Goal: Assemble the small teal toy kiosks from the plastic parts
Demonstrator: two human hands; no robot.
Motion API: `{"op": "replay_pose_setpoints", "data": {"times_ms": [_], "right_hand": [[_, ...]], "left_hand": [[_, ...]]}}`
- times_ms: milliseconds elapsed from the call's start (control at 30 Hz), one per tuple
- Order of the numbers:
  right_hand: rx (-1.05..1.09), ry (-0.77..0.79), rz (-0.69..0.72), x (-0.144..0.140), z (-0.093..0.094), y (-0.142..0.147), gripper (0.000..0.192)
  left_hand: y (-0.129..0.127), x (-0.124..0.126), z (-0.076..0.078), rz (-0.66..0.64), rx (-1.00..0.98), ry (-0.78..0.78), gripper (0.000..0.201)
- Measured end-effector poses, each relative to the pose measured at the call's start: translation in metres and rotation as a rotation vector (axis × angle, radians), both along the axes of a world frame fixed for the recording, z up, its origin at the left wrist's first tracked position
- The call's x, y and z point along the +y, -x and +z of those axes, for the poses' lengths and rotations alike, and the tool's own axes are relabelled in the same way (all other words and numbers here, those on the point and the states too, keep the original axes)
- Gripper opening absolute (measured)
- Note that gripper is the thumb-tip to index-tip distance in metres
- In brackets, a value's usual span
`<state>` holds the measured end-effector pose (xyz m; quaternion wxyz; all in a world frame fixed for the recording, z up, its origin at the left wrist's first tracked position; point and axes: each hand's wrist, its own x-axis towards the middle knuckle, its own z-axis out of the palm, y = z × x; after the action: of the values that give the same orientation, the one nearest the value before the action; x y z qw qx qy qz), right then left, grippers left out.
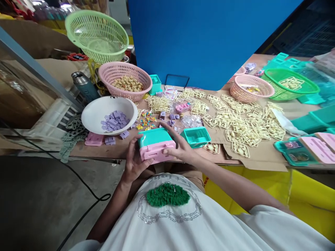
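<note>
Behind the bench [86,151] stands a blue panel [199,38]; just below centre frame, left grip [132,165] and right grip [183,150] clamp 1 teal-and-pink box [157,142], probably light, stiff, slick plastic, best held by its 2 ends.

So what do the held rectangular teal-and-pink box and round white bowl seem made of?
Held teal-and-pink box: probably hard plastic, slightly glossy, given its even colour and moulded details. Round white bowl: likely smooth plastic, given its soft sheen; enamelled metal remains possible.
</note>
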<state>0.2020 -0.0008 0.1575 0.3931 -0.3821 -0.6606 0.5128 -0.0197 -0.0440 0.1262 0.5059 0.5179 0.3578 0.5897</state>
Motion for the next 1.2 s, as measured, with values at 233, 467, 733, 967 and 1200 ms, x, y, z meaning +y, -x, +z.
{"op": "replay_pose_setpoints", "data": {"times_ms": [233, 467, 733, 967, 1200], "right_hand": [[-0.220, 0.054, -0.006, 0.016, 0.005, -0.002, 0.093], [-0.346, -0.402, 0.081, 0.025, 0.014, -0.011, 0.070], [-0.327, -0.177, 0.000, 0.027, 0.005, -0.013, 0.064], [-0.330, -0.094, -0.007, 0.037, -0.007, -0.011, 0.065], [-0.329, -0.195, 0.008, 0.038, -0.001, -0.012, 0.071]], "left_hand": [[-0.014, 0.013, -0.003, 0.096, -0.008, 0.369, 0.057], [0.003, 0.026, 0.000, -0.169, -0.045, 0.399, 0.086], [0.005, 0.030, -0.004, -0.207, 0.024, 0.352, 0.084], [0.015, 0.036, -0.010, -0.228, 0.119, 0.405, 0.091], [0.014, 0.036, -0.013, -0.192, 0.027, 0.434, 0.064]]}}
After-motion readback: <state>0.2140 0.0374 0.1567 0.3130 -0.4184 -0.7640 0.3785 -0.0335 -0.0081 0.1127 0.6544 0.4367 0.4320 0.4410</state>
